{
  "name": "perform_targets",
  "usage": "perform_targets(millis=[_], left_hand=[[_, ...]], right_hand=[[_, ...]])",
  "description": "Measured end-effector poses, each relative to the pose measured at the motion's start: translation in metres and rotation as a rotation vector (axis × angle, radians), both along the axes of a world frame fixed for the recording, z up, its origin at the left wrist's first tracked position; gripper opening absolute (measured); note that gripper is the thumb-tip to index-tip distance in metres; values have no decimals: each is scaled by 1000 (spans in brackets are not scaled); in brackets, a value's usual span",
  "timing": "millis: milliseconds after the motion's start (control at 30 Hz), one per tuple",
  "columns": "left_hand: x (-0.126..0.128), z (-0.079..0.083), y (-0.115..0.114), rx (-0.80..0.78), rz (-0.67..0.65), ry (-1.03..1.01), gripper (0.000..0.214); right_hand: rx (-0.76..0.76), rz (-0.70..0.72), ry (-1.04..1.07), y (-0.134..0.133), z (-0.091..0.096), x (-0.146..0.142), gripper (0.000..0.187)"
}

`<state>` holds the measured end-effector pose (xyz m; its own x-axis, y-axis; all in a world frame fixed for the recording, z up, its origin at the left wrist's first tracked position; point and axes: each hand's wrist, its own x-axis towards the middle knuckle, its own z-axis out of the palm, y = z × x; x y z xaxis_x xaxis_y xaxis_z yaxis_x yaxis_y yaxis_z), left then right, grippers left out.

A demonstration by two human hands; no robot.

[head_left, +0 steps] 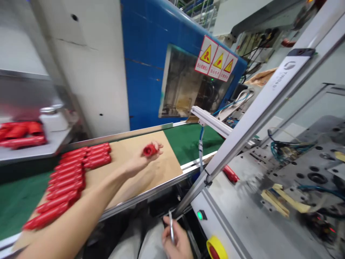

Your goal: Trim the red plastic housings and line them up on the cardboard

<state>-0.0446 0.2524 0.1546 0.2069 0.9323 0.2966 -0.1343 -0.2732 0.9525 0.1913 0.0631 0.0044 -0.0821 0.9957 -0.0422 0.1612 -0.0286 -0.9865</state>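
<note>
My left hand [142, 158] reaches out over a brown cardboard sheet [142, 165] and is shut on a small red moulded piece [149, 150]. The fingers hide part of it. Several red plastic tubes [64, 185] lie side by side in rows on the sheet, just left of that hand and under my forearm's edge. Low in the view, my right hand [176, 241] grips a slim silver tool [171, 226], whose exact kind I cannot tell. Another red piece [230, 173] lies apart on the grey machine ledge.
A green conveyor belt [188, 144] with a metal side rail carries the sheet. Behind it stands a blue moulding machine [142, 64] with a window and warning labels. A grey mould plate [304, 169] with hoses is at right, and a steel table [32, 153] holds more red pieces at left.
</note>
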Motion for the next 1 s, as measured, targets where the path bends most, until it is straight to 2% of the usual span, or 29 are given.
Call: perform_targets(millis=[67, 167, 267, 333, 433, 567, 833, 1000], left_hand=[[5, -7, -47, 50, 13, -99, 24], [14, -22, -103, 100, 9, -205, 17], [18, -37, -138, 179, 18, -293, 7], [18, -45, -152, 253, 53, -321, 16], [15, -56, -165, 344, 154, -292, 27], [14, -67, -177, 360, 253, -390, 33], [14, -83, -187, 309, 201, -379, 30], [17, -87, -198, 273, 220, -346, 73]], right_hand=[[102, 28, -74, 4, 24, 2, 45], [422, 37, -298, 5, 74, 3, 38], [675, 95, -421, -2, 118, -5, 40], [732, 160, -445, -9, 133, -15, 43], [730, 231, -438, -18, 135, -30, 41], [725, 275, -431, -24, 122, -41, 41], [774, 324, -446, -19, 115, -38, 52], [841, 269, -504, -11, 118, -34, 54]])
